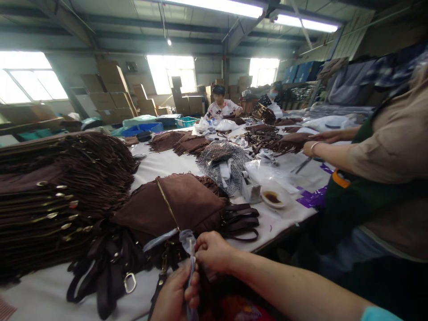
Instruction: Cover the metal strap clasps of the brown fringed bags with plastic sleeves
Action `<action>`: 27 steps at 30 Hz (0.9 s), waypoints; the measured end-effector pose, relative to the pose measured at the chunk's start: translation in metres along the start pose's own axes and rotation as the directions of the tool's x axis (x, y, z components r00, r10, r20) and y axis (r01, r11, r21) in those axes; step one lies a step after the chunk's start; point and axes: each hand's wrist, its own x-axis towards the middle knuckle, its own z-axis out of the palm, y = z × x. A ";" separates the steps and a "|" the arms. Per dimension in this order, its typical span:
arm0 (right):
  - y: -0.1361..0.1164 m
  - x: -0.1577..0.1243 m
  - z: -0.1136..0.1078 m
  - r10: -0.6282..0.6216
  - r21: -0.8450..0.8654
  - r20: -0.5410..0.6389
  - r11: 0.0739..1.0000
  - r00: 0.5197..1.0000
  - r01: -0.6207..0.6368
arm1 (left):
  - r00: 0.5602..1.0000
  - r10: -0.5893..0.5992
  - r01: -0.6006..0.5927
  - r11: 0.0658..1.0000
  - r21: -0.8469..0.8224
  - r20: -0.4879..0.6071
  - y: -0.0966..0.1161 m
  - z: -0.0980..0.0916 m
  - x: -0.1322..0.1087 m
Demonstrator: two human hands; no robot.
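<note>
1. Left hand: low at the near edge of the counter. Its grip is closed, with thumb and fingers pinched on the lower end of a twisted strip of clear plastic film.
2. Right hand: just above and beside the left. Its grip is curled shut on the upper part of the same film.
3. The film rises between both hands, in front of a brown suede fringed bag lying flat on the counter, gold zip line uppermost.
4. The bag's dark straps lie looped to its right.
5. A tall stack of fringed bags stands to the left.
6. A small dish of brown liquid sits further right, near a co-worker's forearm.
</note>
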 end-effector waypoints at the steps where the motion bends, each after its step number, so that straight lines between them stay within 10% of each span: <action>1: 0.001 0.001 0.002 0.015 0.022 0.012 1.000 1.000 -0.015 | 1.000 -0.014 0.014 1.000 -0.016 -0.001 -0.001 0.000 0.000; 11: 0.004 -0.007 0.004 0.023 0.053 -0.079 0.998 0.997 -0.019 | 0.939 0.278 -0.198 0.918 0.343 -0.203 -0.027 0.012 0.004; 17: 0.000 -0.031 -0.002 0.094 0.372 0.079 0.921 0.992 -0.117 | 0.816 0.578 -0.389 0.557 0.734 -0.007 -0.024 0.002 0.001; 23: 0.001 -0.030 -0.003 0.109 0.463 0.095 0.875 0.990 -0.140 | 0.979 0.177 -0.151 0.964 0.218 -0.105 -0.005 0.001 -0.004; 27: 0.002 -0.032 -0.003 0.123 0.494 0.124 0.853 0.985 -0.168 | 0.979 0.149 -0.153 0.988 -0.015 -0.140 -0.005 0.005 0.004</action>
